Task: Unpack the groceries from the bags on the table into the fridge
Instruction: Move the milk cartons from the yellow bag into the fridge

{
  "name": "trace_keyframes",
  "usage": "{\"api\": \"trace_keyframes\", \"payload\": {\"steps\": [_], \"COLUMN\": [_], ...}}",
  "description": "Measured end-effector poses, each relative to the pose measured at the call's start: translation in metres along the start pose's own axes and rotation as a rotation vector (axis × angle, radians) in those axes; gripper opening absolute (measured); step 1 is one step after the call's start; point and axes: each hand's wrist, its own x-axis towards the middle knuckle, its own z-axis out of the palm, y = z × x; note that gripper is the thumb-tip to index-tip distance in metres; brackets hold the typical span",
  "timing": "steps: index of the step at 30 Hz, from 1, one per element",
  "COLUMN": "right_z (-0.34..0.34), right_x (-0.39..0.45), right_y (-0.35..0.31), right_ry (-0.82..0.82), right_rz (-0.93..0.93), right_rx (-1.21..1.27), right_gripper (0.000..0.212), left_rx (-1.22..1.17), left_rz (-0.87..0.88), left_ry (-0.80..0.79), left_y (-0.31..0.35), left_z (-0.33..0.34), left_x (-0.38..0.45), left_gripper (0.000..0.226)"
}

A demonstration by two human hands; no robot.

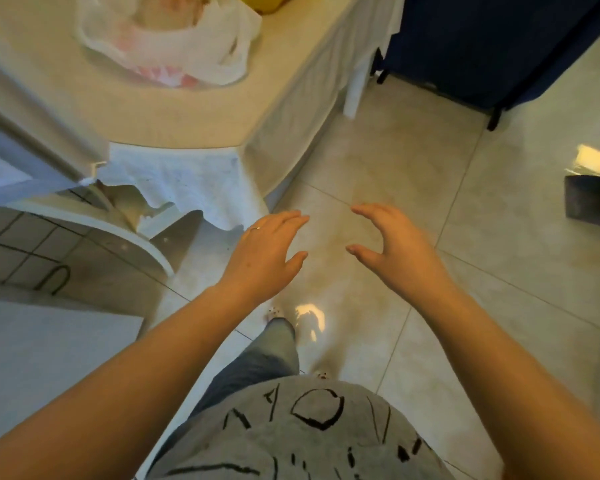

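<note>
At the upper left of the frame we see a thin, crinkled, translucent white plastic bag [174, 46] on a table [125, 109] covered in matt cream cloth. Across the lower right we see glossy, smooth floor tiles [413, 188] mirroring light.

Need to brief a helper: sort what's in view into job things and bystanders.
Job: white bag on the table; fridge door; left hand and right hand, both holding nothing.
Lying about: yellow thing, white chair, dark box, blue curtain.
</note>
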Motion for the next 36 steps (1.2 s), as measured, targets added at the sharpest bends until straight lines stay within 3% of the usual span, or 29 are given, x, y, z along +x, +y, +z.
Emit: {"api": "trace_keyframes", "payload": {"steps": [7, 20, 29, 36], "right_z": [-0.03, -0.103, -0.15, -0.185], "right_x": [0.142, 0.406, 0.605, 0.753], "right_y": [0.047, 0.086, 0.138, 0.151], "right_ry": [-0.033, -0.083, -0.205, -0.371], "right_rz": [-0.04, -0.059, -0.248, -0.491], "right_rx": [-0.039, -0.026, 0.082, -0.031], "right_gripper": [0.057, 0.057, 0.055, 0.056], "left_rx": [-0.026, 0.061, 0.101, 0.075], "left_rz": [-0.007, -0.055, -0.27, -0.552], "left_ry": [0.056, 0.112, 0.197, 0.295], "left_y": [-0.03, -0.091, -0.108, -0.111], "left_z": [0.002, -0.058, -0.073, -0.092], "left_x": [0.154, 0.422, 0.578, 0.663], "left_gripper": [0.052, 0.053, 0.053, 0.051]}}
